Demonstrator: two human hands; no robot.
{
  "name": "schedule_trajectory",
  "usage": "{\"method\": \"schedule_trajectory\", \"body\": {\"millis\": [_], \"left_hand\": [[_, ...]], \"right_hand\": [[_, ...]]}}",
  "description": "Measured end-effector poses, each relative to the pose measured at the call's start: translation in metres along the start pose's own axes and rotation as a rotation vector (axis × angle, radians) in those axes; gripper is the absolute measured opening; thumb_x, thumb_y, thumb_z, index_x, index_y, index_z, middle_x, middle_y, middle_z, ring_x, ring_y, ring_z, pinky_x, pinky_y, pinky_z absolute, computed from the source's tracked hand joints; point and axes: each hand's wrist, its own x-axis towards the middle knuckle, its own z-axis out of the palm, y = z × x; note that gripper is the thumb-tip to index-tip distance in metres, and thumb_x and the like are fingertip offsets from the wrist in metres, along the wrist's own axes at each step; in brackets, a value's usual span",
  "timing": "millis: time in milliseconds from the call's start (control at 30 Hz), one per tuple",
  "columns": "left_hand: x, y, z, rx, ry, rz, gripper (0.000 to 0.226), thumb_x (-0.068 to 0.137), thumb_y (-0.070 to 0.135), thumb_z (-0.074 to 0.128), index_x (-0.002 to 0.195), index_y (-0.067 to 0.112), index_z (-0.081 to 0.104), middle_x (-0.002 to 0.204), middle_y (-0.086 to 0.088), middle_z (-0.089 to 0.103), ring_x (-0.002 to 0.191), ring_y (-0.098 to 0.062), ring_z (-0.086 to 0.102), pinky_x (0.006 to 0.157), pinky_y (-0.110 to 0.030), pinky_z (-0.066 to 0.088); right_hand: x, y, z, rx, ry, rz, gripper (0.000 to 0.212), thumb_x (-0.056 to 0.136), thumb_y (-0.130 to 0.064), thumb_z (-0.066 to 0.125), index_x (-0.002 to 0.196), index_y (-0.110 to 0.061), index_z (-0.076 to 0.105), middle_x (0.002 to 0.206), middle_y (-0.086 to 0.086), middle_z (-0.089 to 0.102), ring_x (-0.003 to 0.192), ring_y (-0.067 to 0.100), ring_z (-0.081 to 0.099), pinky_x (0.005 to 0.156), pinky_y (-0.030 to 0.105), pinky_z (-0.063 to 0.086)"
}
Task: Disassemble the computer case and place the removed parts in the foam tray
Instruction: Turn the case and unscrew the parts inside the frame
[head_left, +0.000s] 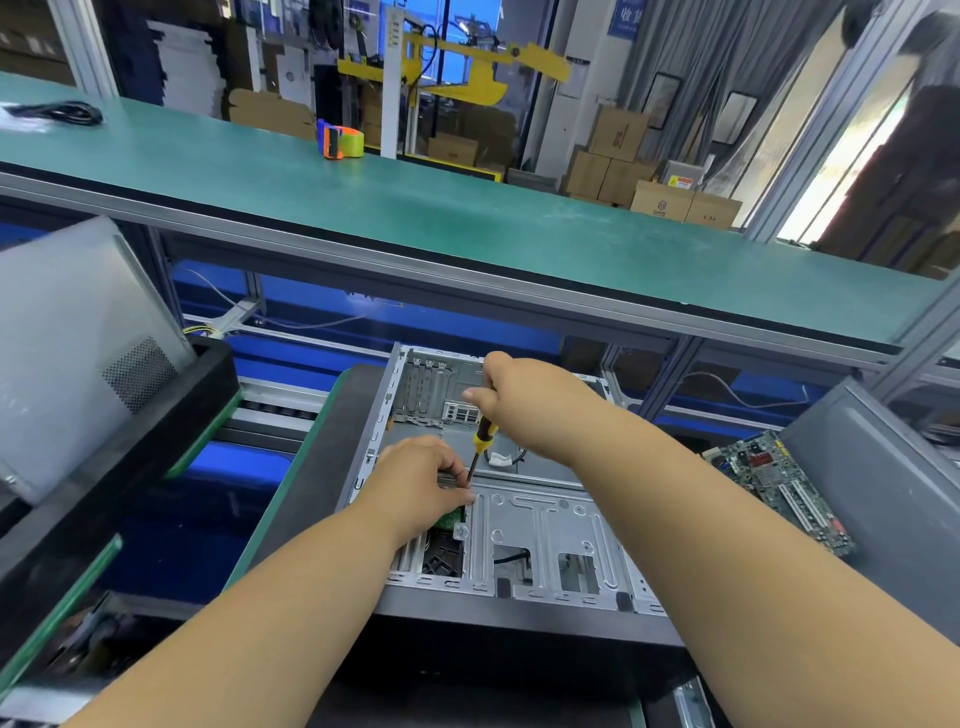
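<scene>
Two bare forearms reach in from the bottom edge toward the open computer case (540, 525), which lies on its side on a dark pallet on the surface, straight ahead. The left hand (415, 480) rests inside the case, its fingers (457, 475) curled and pinching something small at the screwdriver's tip; what they pinch is hidden beneath them. The right hand (506, 387) grips the top of a yellow-and-black screwdriver (480, 447), which stands nearly upright with its tip down beside the left fingertips. The right forearm crosses over the case's rear right part and covers it.

A white connector (500, 458) on a black cable lies on the case floor just behind the screwdriver. A green part shows under the left hand, mostly covered.

To the right, a green motherboard (779, 488) lies beside the case, leaning against a grey panel (878, 467). At left, another grey panel (78, 358) with a mesh vent stands tilted in a black foam tray (156, 441); the frame's edge cuts it off. On the green shelf (467, 218) above sits an orange-and-green tape dispenser (340, 141), and a coil of black cable (57, 111) at far left.
</scene>
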Motion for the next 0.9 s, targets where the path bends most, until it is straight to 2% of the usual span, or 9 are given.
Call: {"method": "schedule_trajectory", "body": {"millis": [200,267,367,433,533,600,733,833,900], "left_hand": [[-0.001,0.001,-0.002,0.019,-0.003,0.002,0.017,0.074,0.039,0.082,0.072,0.031,0.067,0.092,0.011,0.061,0.098,-0.011,0.054,0.098,-0.039,0.041],[0.0,0.001,-0.002,0.028,-0.007,0.001,0.018,0.074,0.04,0.082,0.071,0.032,0.067,0.092,0.011,0.061,0.098,-0.011,0.053,0.097,-0.039,0.042],[0.0,0.001,-0.001,0.022,-0.008,0.006,0.018,0.074,0.039,0.082,0.07,0.032,0.066,0.092,0.012,0.061,0.098,-0.011,0.053,0.097,-0.039,0.041],[0.0,0.001,-0.001,0.009,-0.007,0.017,0.018,0.074,0.038,0.082,0.07,0.033,0.066,0.093,0.012,0.062,0.099,-0.011,0.053,0.098,-0.039,0.041],[-0.001,-0.001,-0.001,0.005,-0.01,0.024,0.018,0.075,0.037,0.082,0.07,0.034,0.065,0.093,0.013,0.062,0.1,-0.01,0.053,0.099,-0.039,0.04],[-0.001,-0.001,-0.001,0.008,-0.009,0.022,0.019,0.075,0.038,0.081,0.069,0.035,0.064,0.093,0.014,0.061,0.099,-0.01,0.053,0.099,-0.039,0.04],[0.0,-0.001,-0.001,-0.005,-0.006,0.013,0.02,0.074,0.037,0.082,0.067,0.035,0.063,0.091,0.015,0.061,0.099,-0.008,0.052,0.099,-0.039,0.04],[0.0,-0.001,0.0,-0.007,-0.007,0.009,0.02,0.073,0.037,0.083,0.067,0.034,0.064,0.09,0.014,0.061,0.098,-0.009,0.052,0.098,-0.04,0.041],[0.0,-0.002,0.0,-0.01,-0.005,0.008,0.019,0.073,0.037,0.083,0.068,0.034,0.065,0.09,0.014,0.061,0.098,-0.009,0.052,0.098,-0.04,0.041]], "right_hand": [[0.003,0.006,-0.005,0.281,-0.008,0.028,0.021,0.092,-0.04,0.065,0.083,-0.025,0.052,0.075,-0.004,0.055,0.061,0.012,0.049,0.052,0.026,0.034],[0.003,0.005,-0.006,0.3,-0.025,0.011,0.014,0.091,-0.038,0.066,0.085,-0.028,0.058,0.079,-0.007,0.058,0.063,0.011,0.051,0.052,0.025,0.037],[0.002,0.002,-0.004,0.297,-0.045,0.012,0.01,0.095,-0.035,0.059,0.091,-0.025,0.061,0.082,-0.005,0.061,0.068,0.014,0.056,0.055,0.027,0.039],[0.0,-0.002,-0.001,0.247,-0.017,0.022,0.018,0.097,-0.039,0.052,0.09,-0.023,0.058,0.081,-0.004,0.061,0.072,0.017,0.055,0.055,0.029,0.036],[-0.002,-0.007,0.002,0.073,0.053,0.021,0.04,0.097,-0.058,0.042,0.087,-0.021,0.053,0.074,-0.003,0.056,0.067,0.014,0.05,0.053,0.031,0.032],[-0.001,-0.008,0.001,-0.035,0.076,0.025,0.046,0.095,-0.063,0.041,0.087,-0.019,0.052,0.072,-0.003,0.052,0.066,0.014,0.048,0.052,0.031,0.031],[0.001,-0.01,-0.002,0.033,0.013,0.013,0.031,0.099,-0.045,0.05,0.096,-0.015,0.057,0.078,0.0,0.056,0.07,0.018,0.05,0.053,0.03,0.031],[0.0,-0.01,-0.002,0.082,-0.008,0.017,0.018,0.099,-0.03,0.051,0.102,-0.015,0.059,0.094,0.004,0.065,0.082,0.022,0.056,0.063,0.032,0.039],[-0.001,-0.009,-0.002,0.078,-0.006,0.022,0.016,0.097,-0.021,0.048,0.104,-0.013,0.06,0.099,0.007,0.065,0.089,0.025,0.058,0.068,0.034,0.043]]}}
